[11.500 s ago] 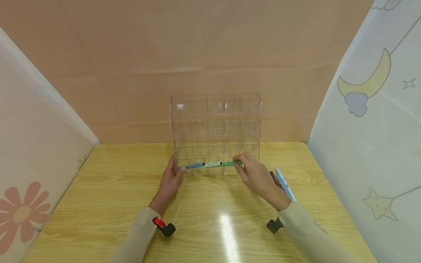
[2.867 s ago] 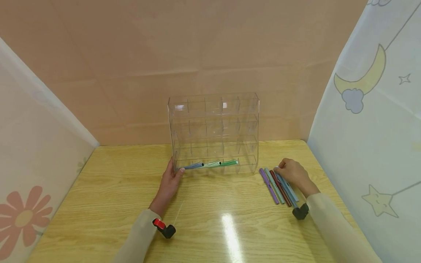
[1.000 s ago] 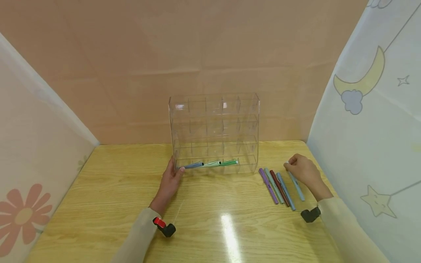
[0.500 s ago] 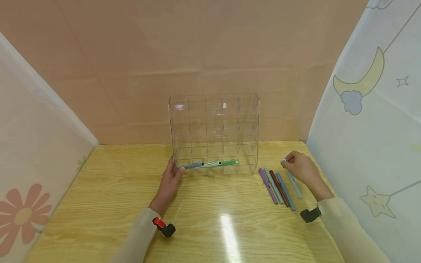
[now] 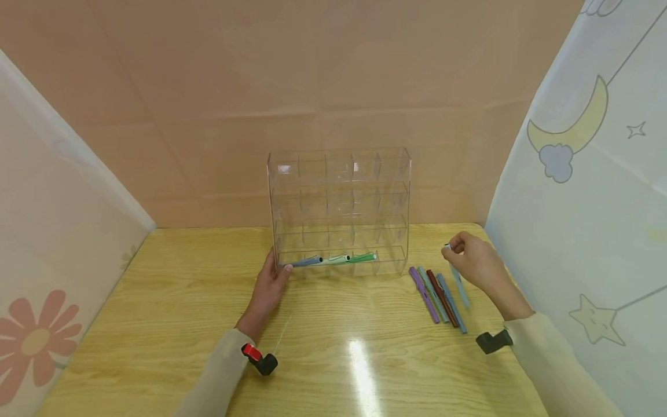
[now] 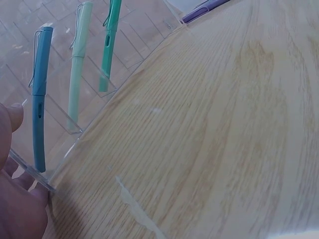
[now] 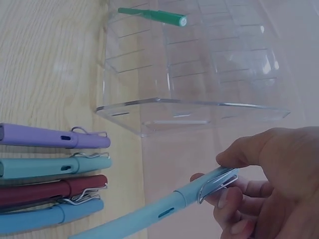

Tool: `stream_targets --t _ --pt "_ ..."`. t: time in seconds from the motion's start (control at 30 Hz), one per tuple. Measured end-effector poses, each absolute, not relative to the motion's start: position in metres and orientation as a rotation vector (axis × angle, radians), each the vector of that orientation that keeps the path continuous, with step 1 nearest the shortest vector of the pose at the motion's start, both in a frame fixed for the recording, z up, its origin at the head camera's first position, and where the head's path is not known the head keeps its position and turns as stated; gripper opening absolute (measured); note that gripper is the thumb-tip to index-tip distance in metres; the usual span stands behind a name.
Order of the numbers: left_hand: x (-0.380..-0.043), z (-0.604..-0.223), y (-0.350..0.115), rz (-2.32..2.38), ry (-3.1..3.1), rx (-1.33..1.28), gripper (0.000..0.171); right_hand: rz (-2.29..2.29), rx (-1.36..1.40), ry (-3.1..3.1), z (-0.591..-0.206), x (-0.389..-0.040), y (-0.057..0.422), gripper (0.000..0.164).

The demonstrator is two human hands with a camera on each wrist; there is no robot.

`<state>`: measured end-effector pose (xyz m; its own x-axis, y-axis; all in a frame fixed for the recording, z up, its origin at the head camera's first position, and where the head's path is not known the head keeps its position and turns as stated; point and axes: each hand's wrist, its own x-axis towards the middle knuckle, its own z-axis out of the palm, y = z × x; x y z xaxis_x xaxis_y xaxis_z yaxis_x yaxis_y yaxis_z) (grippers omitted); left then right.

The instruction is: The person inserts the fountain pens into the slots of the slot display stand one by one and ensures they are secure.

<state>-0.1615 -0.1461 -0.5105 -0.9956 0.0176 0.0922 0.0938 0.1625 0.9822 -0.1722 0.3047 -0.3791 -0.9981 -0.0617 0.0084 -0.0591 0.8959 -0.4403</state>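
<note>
Light-blue pen (image 7: 154, 209) held by its clip end in your right hand (image 5: 478, 265), over the right side of the bench (image 5: 323, 330).
Your right hand is the nearer one: its fingers pinch the pen, which extends from them back toward you. Your left hand (image 5: 268, 286) is well apart, its fingers gripping the lower left corner of the clear rack (image 5: 409, 214), which lies to the left of the pen. The pen's clip end points away from you, its other end toward you and slightly right; whether that end touches the bench cannot be told. Its long axis runs roughly alongside the loose blue pen (image 5: 452, 302), but crosswise to the green pen (image 5: 363, 258) in the rack's bottom row, which lies left to right.
</note>
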Motion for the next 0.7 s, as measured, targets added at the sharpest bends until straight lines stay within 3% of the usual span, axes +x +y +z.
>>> stream_targets --t 0.7 --pt "-0.163 -0.511 -0.146 -1.958 -2.34 -0.143 0.074 -0.728 -0.146 3.106 -0.356 -0.161 0.289 0.038"
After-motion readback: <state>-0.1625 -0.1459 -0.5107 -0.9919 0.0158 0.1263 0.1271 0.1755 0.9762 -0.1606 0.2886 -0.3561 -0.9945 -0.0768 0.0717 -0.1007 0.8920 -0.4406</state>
